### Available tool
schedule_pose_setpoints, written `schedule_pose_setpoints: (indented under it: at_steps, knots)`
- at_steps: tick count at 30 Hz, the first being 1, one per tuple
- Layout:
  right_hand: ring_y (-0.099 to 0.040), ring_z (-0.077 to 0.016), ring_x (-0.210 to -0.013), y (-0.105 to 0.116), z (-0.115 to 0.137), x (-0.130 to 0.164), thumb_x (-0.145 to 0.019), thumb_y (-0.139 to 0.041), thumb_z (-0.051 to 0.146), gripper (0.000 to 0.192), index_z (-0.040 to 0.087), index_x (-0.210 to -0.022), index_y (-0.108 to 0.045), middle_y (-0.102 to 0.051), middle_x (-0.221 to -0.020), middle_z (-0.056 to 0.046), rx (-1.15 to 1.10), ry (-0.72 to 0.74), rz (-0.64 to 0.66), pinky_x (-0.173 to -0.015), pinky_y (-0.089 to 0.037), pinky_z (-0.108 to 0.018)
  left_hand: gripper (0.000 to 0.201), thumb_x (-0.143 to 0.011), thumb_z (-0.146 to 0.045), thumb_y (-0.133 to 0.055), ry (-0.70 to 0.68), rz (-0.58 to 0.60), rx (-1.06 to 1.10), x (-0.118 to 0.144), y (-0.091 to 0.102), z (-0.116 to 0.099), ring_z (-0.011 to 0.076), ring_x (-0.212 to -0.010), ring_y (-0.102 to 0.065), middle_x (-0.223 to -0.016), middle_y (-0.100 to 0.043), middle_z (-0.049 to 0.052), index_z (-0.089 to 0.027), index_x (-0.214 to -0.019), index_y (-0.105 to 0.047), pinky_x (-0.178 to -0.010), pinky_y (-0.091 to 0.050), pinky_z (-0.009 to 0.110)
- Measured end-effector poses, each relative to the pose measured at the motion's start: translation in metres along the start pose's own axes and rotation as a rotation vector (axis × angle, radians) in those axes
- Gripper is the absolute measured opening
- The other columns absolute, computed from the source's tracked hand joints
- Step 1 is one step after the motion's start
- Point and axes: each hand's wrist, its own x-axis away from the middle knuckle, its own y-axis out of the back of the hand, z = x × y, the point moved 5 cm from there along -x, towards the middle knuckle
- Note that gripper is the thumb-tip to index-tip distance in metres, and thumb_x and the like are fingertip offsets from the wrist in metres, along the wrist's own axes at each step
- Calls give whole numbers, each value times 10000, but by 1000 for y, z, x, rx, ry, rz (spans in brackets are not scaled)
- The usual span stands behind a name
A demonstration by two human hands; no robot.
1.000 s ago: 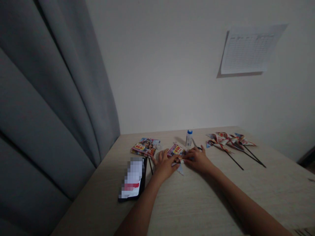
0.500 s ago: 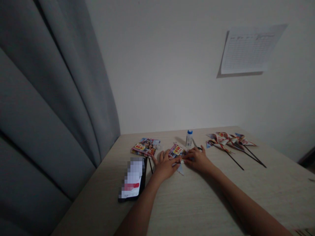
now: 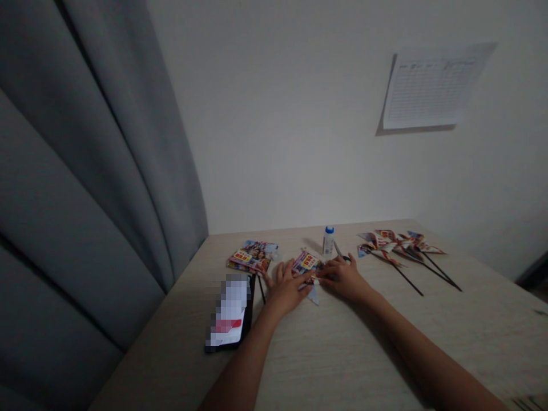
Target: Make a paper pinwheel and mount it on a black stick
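A colourful printed paper piece [image 3: 307, 261], partly folded, lies on the table between my hands, and its pale pointed corner [image 3: 314, 295] sticks out toward me. My left hand [image 3: 289, 290] rests on its left side, fingers spread and the index fingertip pressing near the middle. From the right, my right hand [image 3: 345, 278] holds the paper at the same spot with its fingers drawn together. My fingers cover the middle of the paper. Just beyond my right hand stands a white glue bottle [image 3: 328, 242] with a blue cap. Scissors [image 3: 338, 250] lie beside it, partly hidden by that hand.
A stack of printed paper sheets [image 3: 252, 257] sits at the back left. Nearer me is a phone [image 3: 231, 319] with its screen lit, beside thin dark sticks [image 3: 261, 290]. Paper pinwheels [image 3: 391, 246] on dark sticks lie at the right. A grey curtain [image 3: 128, 142] hangs left of the table.
Both hands stay at the paper in nearly the same pose. The whole view has shifted very slightly; nothing is picked up or let go.
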Motion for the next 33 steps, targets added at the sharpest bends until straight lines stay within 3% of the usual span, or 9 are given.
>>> schedule_pose_setpoints:
  at_steps: [5, 13, 18, 23, 29, 33]
  knots:
    - [-537, -303, -1260, 1, 1, 0, -922, -613, 431, 253, 352, -1093, -782, -733, -1153, -51, -11, -4, 8, -1167, -7, -732, 620, -885, -665, -575, 45, -17, -7, 2, 5, 0, 450, -1558, -132, -1728, -177, 13, -560, -1481, -438, -1113, -12, 848]
    - [-561, -297, -1244, 4, 5, 3, -922, -621, 464, 256, 353, -1084, -785, -747, -1178, -55, -54, 39, -23, -1177, -3, -704, 565, -886, -608, -596, 37, -89, 2, 8, 12, -2, 405, -1484, -268, -1623, -406, 37, -424, -1419, -561, -1136, -44, 834]
    - [-593, -285, -1211, 3, 5, 3, -942, -599, 463, 264, 327, -1056, -794, -768, -1130, -49, -100, 84, -35, -1190, -61, -660, 555, -889, -564, -610, 15, -42, -9, 9, 16, -2, 399, -1418, -356, -1528, -524, 47, -407, -1420, -564, -1145, -72, 821]
    - [-619, -265, -1177, 4, -2, 1, -978, -548, 406, 282, 290, -1063, -791, -767, -1101, -55, -125, 94, -99, -1196, -176, -589, 573, -886, -500, -644, -10, 20, 37, 9, 22, 4, 397, -1472, -317, -1563, -510, 7, -459, -1446, -527, -1154, -51, 809]
    - [-578, -256, -1273, 2, -2, -1, -952, -537, 259, 329, 296, -1189, -762, -691, -1343, -57, -154, 239, -131, -1143, -357, -476, 659, -877, -403, -678, -46, 140, 113, 9, 22, 11, 374, -1551, -222, -1598, -478, -45, -527, -1480, -441, -1138, 22, 824]
    - [-533, -264, -1334, -6, 1, -1, -916, -524, 180, 412, 318, -1238, -742, -675, -1380, -38, -102, 260, -53, -1169, -333, -491, 660, -879, -374, -675, -50, 112, 102, 8, 23, 13, 377, -1553, -215, -1601, -474, -24, -496, -1488, -451, -1152, 35, 806]
